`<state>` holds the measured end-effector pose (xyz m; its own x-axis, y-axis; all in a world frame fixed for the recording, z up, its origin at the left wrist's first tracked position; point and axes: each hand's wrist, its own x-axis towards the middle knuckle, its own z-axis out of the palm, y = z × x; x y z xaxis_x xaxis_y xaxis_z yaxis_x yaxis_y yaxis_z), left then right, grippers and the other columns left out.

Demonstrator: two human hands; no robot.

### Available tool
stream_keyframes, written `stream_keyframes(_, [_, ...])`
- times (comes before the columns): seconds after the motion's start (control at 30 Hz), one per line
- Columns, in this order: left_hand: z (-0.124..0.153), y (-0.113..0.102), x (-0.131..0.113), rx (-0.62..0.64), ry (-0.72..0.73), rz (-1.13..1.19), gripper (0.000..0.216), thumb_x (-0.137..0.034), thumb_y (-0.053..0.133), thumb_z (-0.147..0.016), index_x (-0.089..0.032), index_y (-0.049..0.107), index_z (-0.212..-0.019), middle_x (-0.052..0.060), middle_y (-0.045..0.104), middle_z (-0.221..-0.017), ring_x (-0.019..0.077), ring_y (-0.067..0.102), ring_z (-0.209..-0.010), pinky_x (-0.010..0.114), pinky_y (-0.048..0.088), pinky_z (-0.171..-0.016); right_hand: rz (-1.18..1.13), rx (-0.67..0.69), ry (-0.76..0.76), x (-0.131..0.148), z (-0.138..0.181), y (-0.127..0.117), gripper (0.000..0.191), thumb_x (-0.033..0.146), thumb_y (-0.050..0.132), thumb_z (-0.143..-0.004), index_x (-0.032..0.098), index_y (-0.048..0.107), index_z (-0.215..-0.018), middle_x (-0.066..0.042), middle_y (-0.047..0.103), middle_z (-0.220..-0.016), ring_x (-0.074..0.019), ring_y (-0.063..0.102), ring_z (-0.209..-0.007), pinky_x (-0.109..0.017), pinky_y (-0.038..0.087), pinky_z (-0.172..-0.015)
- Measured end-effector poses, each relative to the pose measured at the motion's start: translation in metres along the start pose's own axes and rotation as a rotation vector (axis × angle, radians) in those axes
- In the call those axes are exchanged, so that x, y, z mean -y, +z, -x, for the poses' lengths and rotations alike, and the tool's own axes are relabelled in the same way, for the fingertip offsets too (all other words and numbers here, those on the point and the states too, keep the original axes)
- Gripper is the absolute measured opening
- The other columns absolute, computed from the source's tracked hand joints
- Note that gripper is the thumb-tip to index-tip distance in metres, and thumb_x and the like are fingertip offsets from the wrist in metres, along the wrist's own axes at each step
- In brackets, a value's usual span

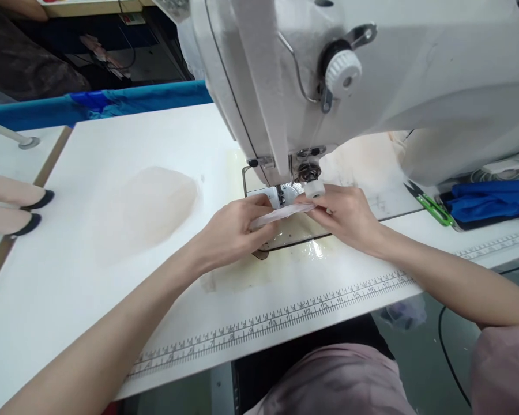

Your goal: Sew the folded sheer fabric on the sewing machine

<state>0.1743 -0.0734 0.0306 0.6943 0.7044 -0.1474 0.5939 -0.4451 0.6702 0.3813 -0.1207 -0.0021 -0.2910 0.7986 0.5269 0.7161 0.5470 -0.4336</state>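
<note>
Your left hand [229, 233] pinches one end of the pale fabric strip [281, 215], your right hand [348, 218] the other, just in front of the presser foot [281, 195] of the sewing machine [398, 69]. Green thread snips [435, 208] lie rightward near blue cloth [495, 199]; a ruler scale [307, 312] lines the table edge [225, 353].

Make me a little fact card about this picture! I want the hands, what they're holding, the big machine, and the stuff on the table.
Left hand: pinching a pale strip
Right hand: holding the strip's other end
Machine: white sewing machine, above the hands
Table: white, with ruler markings along the near edge
Off to the right: green-handled scissors, blue cloth
</note>
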Motion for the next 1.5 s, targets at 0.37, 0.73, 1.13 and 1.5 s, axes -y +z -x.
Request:
stream_keyframes(0.37, [0.017, 0.020, 0.014, -0.180, 0.337, -0.284, 0.037, -0.034, 0.042, -0.093, -0.015, 0.069, -0.075, 0.005, 0.056, -0.081, 0.0102, 0.049, -0.056, 0.025, 0.041, -0.046, 0.117, 0.137, -0.114, 0.009, 0.006, -0.003, 0.019, 0.014, 0.054, -0.081, 0.019, 0.072, -0.085, 0.001, 0.073, -0.085, -0.0142, 0.059, -0.071, -0.026, 0.038, -0.058])
stream_keyframes(0.73, [0.043, 0.047, 0.004, -0.346, 0.543, -0.891, 0.035, -0.006, 0.041, -0.088, -0.008, 0.059, -0.119, 0.016, 0.063, -0.123, 0.0267, 0.058, -0.117, 0.046, 0.046, -0.095, 0.270, 0.222, -0.326, 0.014, 0.010, -0.005, 0.021, 0.008, 0.051, -0.082, 0.019, 0.068, -0.078, 0.000, 0.074, -0.096, -0.0186, 0.061, -0.096, -0.035, 0.038, -0.081])
stream_keyframes(1.13, [0.034, 0.041, 0.014, -0.336, 0.500, -0.796, 0.037, -0.011, 0.045, -0.089, -0.010, 0.055, -0.125, 0.016, 0.061, -0.124, 0.0281, 0.059, -0.116, 0.060, 0.037, -0.106, 0.316, 0.148, -0.343, 0.007, 0.007, 0.005, 0.029, 0.005, 0.043, -0.088, 0.018, 0.068, -0.084, -0.001, 0.074, -0.092, -0.0166, 0.063, -0.091, -0.034, 0.038, -0.081])
stream_keyframes(1.5, [0.016, 0.033, 0.026, -0.358, 0.439, -0.769, 0.043, -0.009, 0.043, -0.086, -0.017, 0.054, -0.127, 0.012, 0.062, -0.126, 0.0273, 0.058, -0.118, 0.065, 0.023, -0.111, 0.402, 0.136, -0.283, -0.007, -0.003, 0.017, 0.035, 0.002, 0.039, -0.087, 0.020, 0.069, -0.087, -0.001, 0.074, -0.085, -0.0162, 0.060, -0.078, -0.037, 0.036, -0.083])
